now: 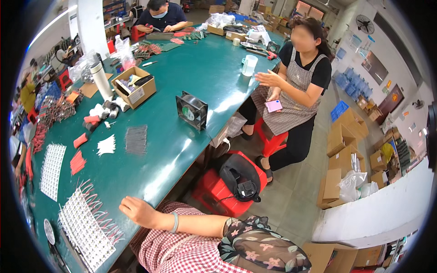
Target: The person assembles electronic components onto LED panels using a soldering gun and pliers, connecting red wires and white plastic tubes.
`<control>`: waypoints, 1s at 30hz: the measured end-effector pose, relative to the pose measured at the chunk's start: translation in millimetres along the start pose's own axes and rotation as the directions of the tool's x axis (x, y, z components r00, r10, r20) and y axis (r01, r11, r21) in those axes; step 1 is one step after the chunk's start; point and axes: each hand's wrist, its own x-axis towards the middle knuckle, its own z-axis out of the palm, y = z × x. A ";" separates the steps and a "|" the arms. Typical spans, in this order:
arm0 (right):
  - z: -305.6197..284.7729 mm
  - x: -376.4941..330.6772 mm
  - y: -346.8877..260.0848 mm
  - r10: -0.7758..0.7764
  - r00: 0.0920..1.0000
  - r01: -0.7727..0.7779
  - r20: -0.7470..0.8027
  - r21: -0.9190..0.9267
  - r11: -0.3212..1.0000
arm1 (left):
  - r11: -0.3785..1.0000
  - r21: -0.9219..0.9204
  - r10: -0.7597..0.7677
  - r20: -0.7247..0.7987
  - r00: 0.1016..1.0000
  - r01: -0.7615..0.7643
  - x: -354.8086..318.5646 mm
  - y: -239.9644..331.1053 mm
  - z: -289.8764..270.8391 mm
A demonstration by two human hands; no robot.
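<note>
My right hand (139, 212) rests at the near edge of the green table, back of the hand up and fingers curled in. Nothing shows in it, though its palm side is hidden. My left hand is out of view. Nearest to the right hand lies a white gridded circuit board panel (86, 230), with red and white wires standing along its far and right edges. Beyond it are a second white panel (53, 173) without such wires, a small pile of red pieces (78, 162), a white bundle (106, 144) and a dark grey bundle of thin strands (136, 139).
A black fan (191, 110) stands on the table (168, 150), past an open cardboard box (136, 93) and a white flask (101, 81). A seated co-worker (296, 86) holds a pink phone; another works at the far end. Red stools (227, 200) stand by the edge, one bearing a black bag.
</note>
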 end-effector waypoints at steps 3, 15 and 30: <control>0.8 29.1 -5.9 -0.036 0.989 0.024 -0.146 -0.085 0.996 | 0.975 -0.209 -0.065 0.040 0.997 0.072 38.1 -16.3 -16.6; -5.7 11.8 -10.3 -0.089 0.991 0.072 -0.103 -0.165 0.984 | 0.047 -0.649 -0.328 0.708 0.625 0.759 65.5 -12.7 -42.8; -8.3 10.2 -16.6 0.045 0.998 -0.045 -0.047 -0.005 0.999 | -0.022 -0.494 -0.159 0.860 0.485 0.869 117.8 -30.2 37.0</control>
